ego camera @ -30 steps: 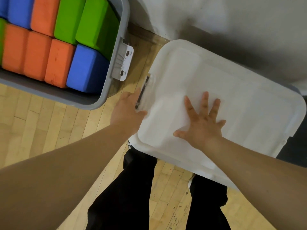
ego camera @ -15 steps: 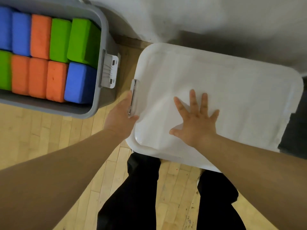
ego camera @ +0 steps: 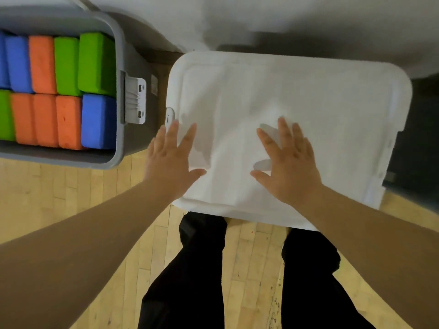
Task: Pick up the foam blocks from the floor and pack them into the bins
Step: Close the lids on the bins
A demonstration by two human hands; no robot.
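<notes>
Head view looks down on a wooden floor (ego camera: pixel 59 186) that meets a white wall (ego camera: pixel 261 17) at the far side. A white lid (ego camera: pixel 308 103) covers the bin on the right, against the wall. To its left, just beside it, stands an open grey bin (ego camera: pixel 118 55). Black trousers (ego camera: pixel 190 281) fill the near middle. Foam blocks (ego camera: pixel 69 122) in blue, orange and green sit on edge in two rows inside the grey bin, close together. The left hand (ego camera: pixel 171 160) is spread wide with straight fingers over the lid's left edge, holding nothing. The right hand (ego camera: pixel 289 167) is spread the same way over the lid's middle. Whether the palms press the lid cannot be told. A pale latch (ego camera: pixel 135 100) hangs on the grey bin's right wall.
</notes>
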